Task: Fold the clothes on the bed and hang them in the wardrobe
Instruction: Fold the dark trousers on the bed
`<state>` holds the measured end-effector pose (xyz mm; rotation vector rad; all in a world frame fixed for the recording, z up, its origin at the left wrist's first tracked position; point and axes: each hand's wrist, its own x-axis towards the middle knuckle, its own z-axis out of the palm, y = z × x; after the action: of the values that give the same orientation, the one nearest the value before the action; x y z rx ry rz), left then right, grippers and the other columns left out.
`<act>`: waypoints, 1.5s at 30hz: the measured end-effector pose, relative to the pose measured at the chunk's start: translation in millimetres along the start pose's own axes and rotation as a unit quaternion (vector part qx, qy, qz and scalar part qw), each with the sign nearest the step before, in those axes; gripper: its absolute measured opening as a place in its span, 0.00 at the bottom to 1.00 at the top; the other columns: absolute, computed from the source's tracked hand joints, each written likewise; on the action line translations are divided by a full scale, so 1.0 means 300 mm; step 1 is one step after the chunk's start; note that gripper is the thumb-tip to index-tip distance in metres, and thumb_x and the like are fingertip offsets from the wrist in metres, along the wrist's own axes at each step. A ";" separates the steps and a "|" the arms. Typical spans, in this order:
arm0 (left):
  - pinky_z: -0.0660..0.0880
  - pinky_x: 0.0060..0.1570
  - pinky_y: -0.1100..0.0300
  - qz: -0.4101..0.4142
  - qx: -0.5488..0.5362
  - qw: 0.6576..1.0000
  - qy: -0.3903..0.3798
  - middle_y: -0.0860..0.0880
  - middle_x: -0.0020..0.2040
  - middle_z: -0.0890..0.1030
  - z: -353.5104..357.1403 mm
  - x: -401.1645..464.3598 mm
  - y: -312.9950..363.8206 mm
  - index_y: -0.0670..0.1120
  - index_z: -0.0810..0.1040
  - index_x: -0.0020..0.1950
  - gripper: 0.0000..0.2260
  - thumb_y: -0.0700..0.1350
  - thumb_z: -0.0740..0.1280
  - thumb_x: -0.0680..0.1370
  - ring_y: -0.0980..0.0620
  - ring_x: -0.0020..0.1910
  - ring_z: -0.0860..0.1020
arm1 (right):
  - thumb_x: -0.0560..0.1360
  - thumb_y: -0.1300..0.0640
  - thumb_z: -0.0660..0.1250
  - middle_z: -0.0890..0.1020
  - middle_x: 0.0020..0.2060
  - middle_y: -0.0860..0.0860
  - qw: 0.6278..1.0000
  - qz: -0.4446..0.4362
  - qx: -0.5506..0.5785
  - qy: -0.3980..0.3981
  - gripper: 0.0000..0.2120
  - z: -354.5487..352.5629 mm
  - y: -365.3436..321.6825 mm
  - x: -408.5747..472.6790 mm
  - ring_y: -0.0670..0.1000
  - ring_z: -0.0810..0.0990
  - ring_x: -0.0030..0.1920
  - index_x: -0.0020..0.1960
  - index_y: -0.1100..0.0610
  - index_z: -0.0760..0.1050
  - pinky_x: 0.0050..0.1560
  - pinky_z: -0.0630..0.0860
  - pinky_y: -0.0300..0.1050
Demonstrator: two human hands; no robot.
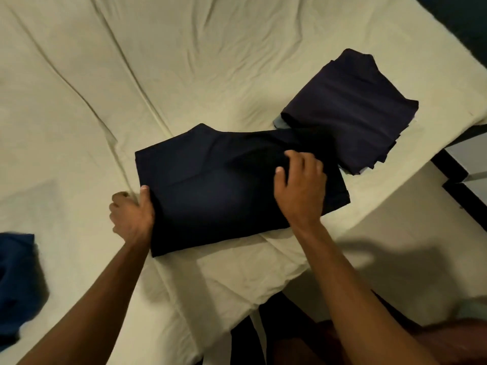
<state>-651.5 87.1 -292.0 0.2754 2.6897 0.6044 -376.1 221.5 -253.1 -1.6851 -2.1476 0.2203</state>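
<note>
Pinching the near left edge of the dark garment [224, 185], the left hand [131, 214] has its thumb on top and the other fingers curled out of sight, seemingly tucked beneath the cloth. The right hand [300, 185] rests on the garment's right half with fingers bent and spread, pressing the fabric down; whether it is gathering a fold between fingertips and thumb is hard to tell in the dim, slightly blurred light.

From the head camera, the garment lies as a partly folded rectangle near the bed's corner, on the cream sheet [184, 61]. To finish this fold well, I would keep the left edge taut, smooth outward with the right palm, and line up the edges before bringing one side over.

It looks like soft, matte navy cloth with a faint seam across it. Just beside its far right corner sits a stack of folded clothes [350, 111], dark purple on top, with paler layers showing at the edges. A blue garment [15, 280] lies crumpled well apart at the left. The sheet is creased in long ridges.
</note>
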 end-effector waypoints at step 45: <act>0.46 0.75 0.37 0.266 0.231 0.935 -0.039 0.46 0.82 0.46 -0.123 0.312 -0.387 0.54 0.47 0.82 0.34 0.68 0.47 0.80 0.42 0.80 0.46 | 0.81 0.36 0.46 0.51 0.80 0.54 0.945 -0.189 -0.131 -0.232 0.34 0.365 -0.143 -0.044 0.57 0.46 0.80 0.81 0.53 0.49 0.78 0.49 0.55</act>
<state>-763.9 -5.1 -341.7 1.1517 2.6401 0.0735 -455.9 210.8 -339.8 -1.4085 -2.9172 0.2463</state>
